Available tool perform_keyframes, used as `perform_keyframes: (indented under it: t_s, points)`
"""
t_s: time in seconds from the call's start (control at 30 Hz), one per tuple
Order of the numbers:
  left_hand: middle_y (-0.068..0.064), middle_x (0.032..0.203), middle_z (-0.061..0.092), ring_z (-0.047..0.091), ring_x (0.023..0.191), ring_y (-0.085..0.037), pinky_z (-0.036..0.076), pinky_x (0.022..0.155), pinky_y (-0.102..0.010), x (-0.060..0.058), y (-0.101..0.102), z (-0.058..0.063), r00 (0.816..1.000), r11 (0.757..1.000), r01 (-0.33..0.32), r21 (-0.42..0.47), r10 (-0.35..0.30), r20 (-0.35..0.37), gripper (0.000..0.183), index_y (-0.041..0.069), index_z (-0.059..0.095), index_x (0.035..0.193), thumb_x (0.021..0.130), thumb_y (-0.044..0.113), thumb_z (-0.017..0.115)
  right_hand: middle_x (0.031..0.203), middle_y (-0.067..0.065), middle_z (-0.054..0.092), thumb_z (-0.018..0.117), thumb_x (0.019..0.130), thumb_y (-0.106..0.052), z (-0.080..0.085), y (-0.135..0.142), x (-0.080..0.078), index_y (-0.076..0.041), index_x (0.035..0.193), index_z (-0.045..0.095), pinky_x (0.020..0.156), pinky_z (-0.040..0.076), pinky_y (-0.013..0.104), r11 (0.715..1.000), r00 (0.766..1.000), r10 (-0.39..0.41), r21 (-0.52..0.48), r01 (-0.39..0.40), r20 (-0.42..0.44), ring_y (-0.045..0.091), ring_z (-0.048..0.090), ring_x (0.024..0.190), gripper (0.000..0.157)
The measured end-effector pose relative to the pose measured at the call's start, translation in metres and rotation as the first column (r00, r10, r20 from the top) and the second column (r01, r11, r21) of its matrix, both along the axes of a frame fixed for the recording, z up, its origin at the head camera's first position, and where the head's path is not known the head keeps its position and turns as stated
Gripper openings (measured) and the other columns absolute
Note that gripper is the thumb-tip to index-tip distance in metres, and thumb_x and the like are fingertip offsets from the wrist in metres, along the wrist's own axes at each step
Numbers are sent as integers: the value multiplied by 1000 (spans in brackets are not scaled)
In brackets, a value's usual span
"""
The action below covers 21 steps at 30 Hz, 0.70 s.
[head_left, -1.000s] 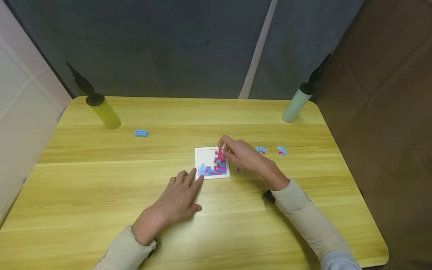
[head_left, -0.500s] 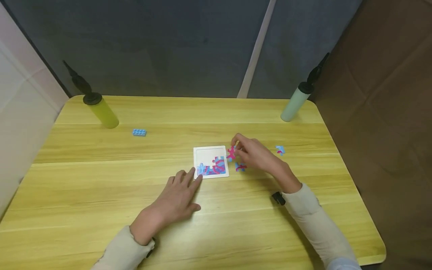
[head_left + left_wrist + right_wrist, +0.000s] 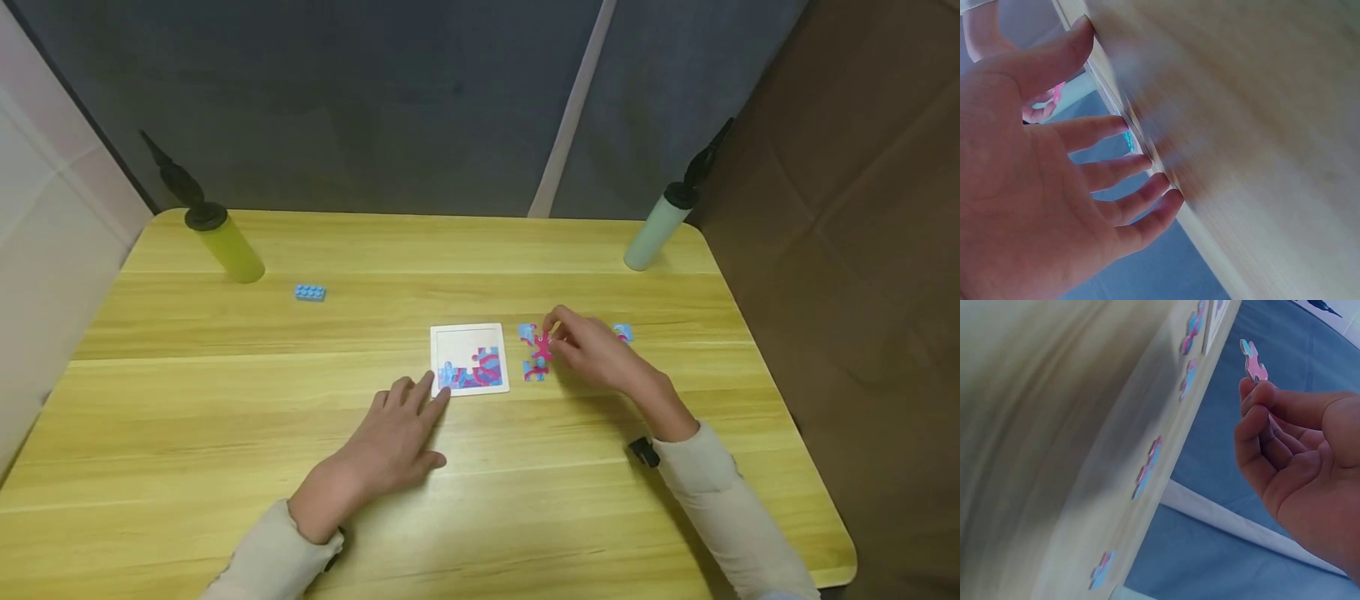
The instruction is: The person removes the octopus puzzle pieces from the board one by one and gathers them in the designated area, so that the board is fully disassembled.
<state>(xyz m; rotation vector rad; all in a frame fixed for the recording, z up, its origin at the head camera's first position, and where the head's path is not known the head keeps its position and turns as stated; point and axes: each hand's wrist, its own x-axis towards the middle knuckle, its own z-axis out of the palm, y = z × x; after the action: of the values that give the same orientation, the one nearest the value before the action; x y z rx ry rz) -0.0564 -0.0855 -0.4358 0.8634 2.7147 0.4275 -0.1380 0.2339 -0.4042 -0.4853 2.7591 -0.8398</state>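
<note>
Between thumb and fingers my right hand [image 3: 596,352] pinches a pink puzzle piece [image 3: 542,347], which shows raised off the table in the right wrist view, with a light-blue tip on the pink piece [image 3: 1253,359]. My left hand [image 3: 386,442] lies with its fingers spread, fingertips at the lower left corner of a square white puzzle tray [image 3: 454,342]. Joined blue, purple and pink pieces [image 3: 480,377] fill the tray's bottom row and part of its right side. Loose puzzle pieces lie right of the tray: a blue-and-pink piece [image 3: 535,371], a blue piece [image 3: 527,333] and one farther right [image 3: 622,332].
A blue toy brick [image 3: 310,293] lies at the left. Toward the back stand a yellow-green pump [image 3: 234,252] on the left and a pale green pump [image 3: 657,235] on the right, both with black tops. Dark fabric hangs behind the wooden table [image 3: 360,321].
My right hand has moved right, away from the tray, carrying the pink piece from over the tray's right side to above the loose pieces. The left hand stays at the tray's corner.
</note>
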Motion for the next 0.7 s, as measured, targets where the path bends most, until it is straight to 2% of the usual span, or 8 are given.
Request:
perform_keyframes:
  t_s: [0.4, 0.7]
  points:
    - [-28, 166, 28, 34, 145, -47, 33, 116, -62, 3, 0, -2, 1000, 1000, -20, 1, 20, 14, 84, 1, 38, 158, 92, 39, 76, 108, 15, 76, 58, 105, -13, -14, 24, 7, -10, 122, 60, 73, 52, 33, 1000, 999, -12, 1, 12, 30, 19, 68, 83, 17]
    - [-28, 166, 28, 33, 145, -48, 33, 116, -62, 3, 0, -2, 1000, 1000, -12, 4, 12, 7, 84, 1, 38, 158, 93, 39, 75, 92, 9, 73, 57, 106, -13, -15, 42, 8, -10, 123, 59, 64, 47, 31, 998, 996, -64, 10, 63, 58, 17, 60, 71, 18]
